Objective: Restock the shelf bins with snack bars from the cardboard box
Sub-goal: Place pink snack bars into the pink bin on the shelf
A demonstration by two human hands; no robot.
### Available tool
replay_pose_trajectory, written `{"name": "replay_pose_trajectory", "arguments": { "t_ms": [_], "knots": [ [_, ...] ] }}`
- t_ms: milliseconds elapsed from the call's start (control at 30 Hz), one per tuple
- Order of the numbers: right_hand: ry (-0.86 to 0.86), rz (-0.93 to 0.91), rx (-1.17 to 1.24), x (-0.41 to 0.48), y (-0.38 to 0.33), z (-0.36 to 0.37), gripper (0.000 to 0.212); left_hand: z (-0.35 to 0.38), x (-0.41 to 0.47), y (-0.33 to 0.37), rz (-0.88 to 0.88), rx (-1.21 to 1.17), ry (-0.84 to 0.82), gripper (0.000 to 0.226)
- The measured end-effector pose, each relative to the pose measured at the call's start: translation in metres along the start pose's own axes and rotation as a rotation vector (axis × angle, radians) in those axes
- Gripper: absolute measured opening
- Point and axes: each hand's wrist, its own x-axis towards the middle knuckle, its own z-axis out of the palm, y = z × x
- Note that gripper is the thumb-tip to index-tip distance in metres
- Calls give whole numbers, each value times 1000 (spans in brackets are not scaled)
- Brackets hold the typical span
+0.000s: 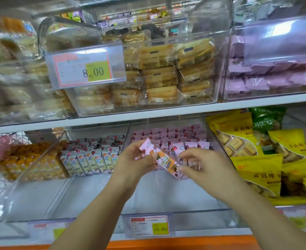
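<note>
Both hands meet over the middle clear plastic bin (175, 199) on the lower shelf. The left hand (130, 159) grips a few pink snack bars (166, 160). The right hand (201, 165) pinches the top one's near-right end, and its long axis runs far-left to near-right. The wrappers are glossy, crinkly film on slim oblong bars. Standing rows (181, 139) of matching bars lie just beyond, in the bin's far half.

Two hands: left hand (130, 160), right hand (201, 166). Three clear upper bins (94, 110), four lower bins (166, 195). Four price tags (87, 69), one above, three below. One green bag (267, 120); at least four yellow bags (256, 171); snack bars (164, 159) too many to count
</note>
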Motion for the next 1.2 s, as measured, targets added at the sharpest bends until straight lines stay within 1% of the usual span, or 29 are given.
{"name": "replay_pose_trajectory", "arguments": {
  "t_ms": [100,167,233,333,400,533,633,733,833,867,933,967,1000,1067,1133,1200],
  "knots": [
    [230,-15,-153,1,11,-24,25,9,18,-11,2,299,27,32],
    [310,20,-209,1,22,-31,23,17,32,-22,-18,436,-13,41],
    [294,37,-244,2,32,-29,22,26,46,-34,9,611,-31,45],
    [269,19,-241,3,38,-25,22,36,60,-46,150,881,-24,46],
    [284,9,-217,4,40,-26,21,42,65,-53,242,955,6,47],
    [303,-14,-193,4,43,-26,19,45,62,-56,275,919,58,48],
    [319,-39,-200,3,42,-25,19,41,62,-53,265,938,39,52],
    [365,-105,-234,-2,38,-23,16,36,54,-45,259,963,5,55],
    [387,-188,-209,-13,28,-16,13,30,37,-33,264,991,-2,58],
    [384,-215,-193,-19,24,-10,14,27,28,-29,277,981,-4,55],
    [365,-257,-153,-37,14,5,14,18,1,-20,335,899,-29,42],
    [346,-269,-118,-47,9,15,14,12,-17,-15,373,843,-58,36],
    [318,-281,-76,-59,5,26,13,5,-38,-12,408,792,-87,35],
    [231,-292,-17,-84,-1,52,12,-14,-83,-13,443,729,-98,40],
    [115,-279,8,-107,-6,82,15,-41,-121,-27,434,683,-17,39],
    [1,-228,28,-125,-10,109,16,-70,-150,-48,390,641,98,34]
  ]
}}
